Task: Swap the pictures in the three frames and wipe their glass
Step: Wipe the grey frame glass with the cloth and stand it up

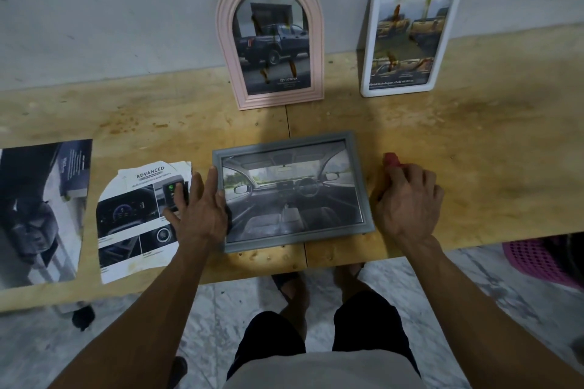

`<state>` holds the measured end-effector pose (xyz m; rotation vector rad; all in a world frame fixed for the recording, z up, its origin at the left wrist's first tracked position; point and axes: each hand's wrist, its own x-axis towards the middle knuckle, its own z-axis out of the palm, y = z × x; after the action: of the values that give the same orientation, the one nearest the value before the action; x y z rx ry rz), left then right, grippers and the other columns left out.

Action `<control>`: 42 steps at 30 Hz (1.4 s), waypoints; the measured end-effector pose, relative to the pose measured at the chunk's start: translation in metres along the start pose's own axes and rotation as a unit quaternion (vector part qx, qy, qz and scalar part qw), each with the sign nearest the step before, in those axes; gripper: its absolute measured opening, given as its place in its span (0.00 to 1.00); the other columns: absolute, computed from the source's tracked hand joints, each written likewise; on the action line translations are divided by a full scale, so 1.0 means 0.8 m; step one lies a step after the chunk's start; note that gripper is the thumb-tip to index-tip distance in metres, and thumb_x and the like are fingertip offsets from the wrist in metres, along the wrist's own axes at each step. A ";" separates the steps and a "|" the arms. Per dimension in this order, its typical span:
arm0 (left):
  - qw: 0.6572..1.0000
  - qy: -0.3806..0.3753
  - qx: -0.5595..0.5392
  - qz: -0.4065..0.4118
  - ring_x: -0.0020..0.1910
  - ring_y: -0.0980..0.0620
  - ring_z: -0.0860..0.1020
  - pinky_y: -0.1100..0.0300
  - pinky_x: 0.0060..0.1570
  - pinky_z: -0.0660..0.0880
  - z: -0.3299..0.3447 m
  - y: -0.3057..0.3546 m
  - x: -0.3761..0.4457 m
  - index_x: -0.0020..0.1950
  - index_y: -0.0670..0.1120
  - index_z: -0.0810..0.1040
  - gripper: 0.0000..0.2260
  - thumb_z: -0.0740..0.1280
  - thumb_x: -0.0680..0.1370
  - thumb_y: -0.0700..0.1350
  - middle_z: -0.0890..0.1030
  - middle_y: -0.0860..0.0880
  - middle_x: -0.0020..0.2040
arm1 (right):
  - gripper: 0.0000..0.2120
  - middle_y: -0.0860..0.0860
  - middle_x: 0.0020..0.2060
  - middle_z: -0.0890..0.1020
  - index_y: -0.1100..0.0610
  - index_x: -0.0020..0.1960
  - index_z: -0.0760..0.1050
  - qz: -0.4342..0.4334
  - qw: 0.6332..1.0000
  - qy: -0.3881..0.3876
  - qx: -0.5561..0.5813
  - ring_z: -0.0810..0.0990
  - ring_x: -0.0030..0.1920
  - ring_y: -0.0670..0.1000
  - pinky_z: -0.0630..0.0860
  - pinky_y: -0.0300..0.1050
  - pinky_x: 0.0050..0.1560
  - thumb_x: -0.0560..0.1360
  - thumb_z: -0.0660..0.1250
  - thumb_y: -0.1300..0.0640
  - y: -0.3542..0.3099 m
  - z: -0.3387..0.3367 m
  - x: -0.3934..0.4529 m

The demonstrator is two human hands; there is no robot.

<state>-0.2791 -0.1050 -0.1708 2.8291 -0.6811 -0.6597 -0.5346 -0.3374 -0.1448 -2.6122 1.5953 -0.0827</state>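
A grey frame (292,191) is laid flat at the near edge of the wooden table (474,148), glass up, with a picture of a car interior seen inside it. Its left edge is touched by the left hand (202,205), whose fingers are spread apart and laid straight, partly on the frame and partly on a cut-out printed sheet (139,218) lying just beside the frame on the left. To the right of the frame, the right hand (407,202) is rested on the table with its fingers curled round a red object (392,159), only a small part of which can be seen, so what it is cannot be told.

At the far side, a pink arched frame (271,38) is leaned against the wall (110,9), and a picture of a dark pickup truck is shown in it. To its right, well apart, a white frame (414,31) with a picture of yellow trucks is leaned against the same wall. A larger printed page (41,211) is laid flat at the left end of the table. Below the table's right end, a pink basket (543,257) is seen on the marble floor (94,341).
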 end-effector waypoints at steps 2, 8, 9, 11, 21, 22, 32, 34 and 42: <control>1.000 0.021 0.002 0.013 0.79 0.39 0.50 0.30 0.71 0.50 -0.003 0.001 -0.002 0.79 0.60 0.54 0.22 0.50 0.85 0.54 0.58 0.50 0.80 | 0.13 0.59 0.48 0.78 0.59 0.53 0.78 -0.049 0.996 0.000 0.070 0.75 0.46 0.62 0.66 0.48 0.38 0.68 0.66 0.64 -0.020 -0.001 -0.002; 0.995 0.097 -0.005 0.006 0.58 0.35 0.73 0.41 0.54 0.72 -0.002 0.007 -0.013 0.57 0.44 0.78 0.10 0.61 0.81 0.47 0.79 0.38 0.56 | 0.20 0.62 0.54 0.77 0.62 0.66 0.70 0.066 0.965 -0.119 0.223 0.76 0.52 0.63 0.76 0.53 0.47 0.74 0.60 0.64 -0.068 0.014 -0.005; 0.995 0.096 -0.027 -0.010 0.55 0.34 0.75 0.42 0.52 0.74 -0.001 0.007 -0.016 0.54 0.43 0.80 0.11 0.62 0.81 0.47 0.80 0.38 0.53 | 0.19 0.62 0.53 0.78 0.62 0.64 0.71 0.089 0.961 -0.125 0.232 0.76 0.51 0.63 0.77 0.55 0.47 0.74 0.60 0.63 -0.068 0.018 -0.006; 0.992 0.091 -0.082 -0.026 0.50 0.34 0.77 0.45 0.50 0.77 0.002 0.004 -0.018 0.53 0.42 0.82 0.13 0.61 0.80 0.48 0.81 0.37 0.49 | 0.12 0.61 0.48 0.79 0.62 0.54 0.75 0.130 0.947 -0.133 0.263 0.78 0.46 0.62 0.76 0.49 0.38 0.72 0.59 0.61 -0.067 0.023 -0.005; 0.950 0.055 -0.272 -0.142 0.59 0.39 0.80 0.55 0.62 0.73 -0.002 0.019 -0.019 0.66 0.40 0.80 0.15 0.64 0.81 0.41 0.83 0.39 0.59 | 0.13 0.58 0.52 0.80 0.63 0.62 0.72 0.225 0.900 -0.128 0.351 0.78 0.50 0.58 0.69 0.43 0.46 0.82 0.57 0.58 -0.074 0.016 -0.001; 0.946 0.048 -0.282 -0.155 0.59 0.39 0.80 0.54 0.62 0.73 -0.002 0.018 -0.019 0.66 0.40 0.79 0.15 0.64 0.81 0.42 0.82 0.40 0.60 | 0.12 0.56 0.50 0.79 0.61 0.61 0.72 0.234 0.895 -0.124 0.358 0.77 0.50 0.57 0.69 0.44 0.46 0.82 0.56 0.57 -0.075 0.014 -0.004; 0.847 0.012 -0.483 -0.222 0.51 0.43 0.83 0.45 0.56 0.79 0.000 -0.002 -0.038 0.50 0.53 0.79 0.11 0.71 0.73 0.57 0.84 0.48 0.49 | 0.08 0.53 0.37 0.78 0.60 0.51 0.73 0.205 0.876 -0.039 0.435 0.75 0.36 0.51 0.67 0.42 0.34 0.82 0.59 0.56 -0.064 -0.028 -0.031; 0.826 0.027 -0.513 -0.232 0.50 0.44 0.83 0.44 0.56 0.79 0.002 -0.010 -0.038 0.48 0.53 0.77 0.13 0.70 0.71 0.59 0.83 0.49 0.48 | 0.08 0.50 0.33 0.75 0.60 0.48 0.72 0.178 0.876 -0.039 0.447 0.72 0.33 0.48 0.64 0.42 0.31 0.82 0.59 0.56 -0.063 -0.036 -0.036; 0.821 0.131 -0.503 -0.237 0.36 0.45 0.74 0.53 0.43 0.72 -0.065 -0.029 -0.103 0.41 0.40 0.79 0.18 0.66 0.80 0.55 0.78 0.41 0.36 | 0.14 0.53 0.50 0.79 0.56 0.64 0.74 0.146 0.851 -0.113 0.491 0.77 0.48 0.53 0.74 0.49 0.48 0.81 0.61 0.55 -0.089 -0.065 -0.066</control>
<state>-0.3123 -0.0432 -0.0989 1.9643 0.3798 -0.4575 -0.4998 -0.2603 -0.0868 -1.5212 1.3224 -0.4247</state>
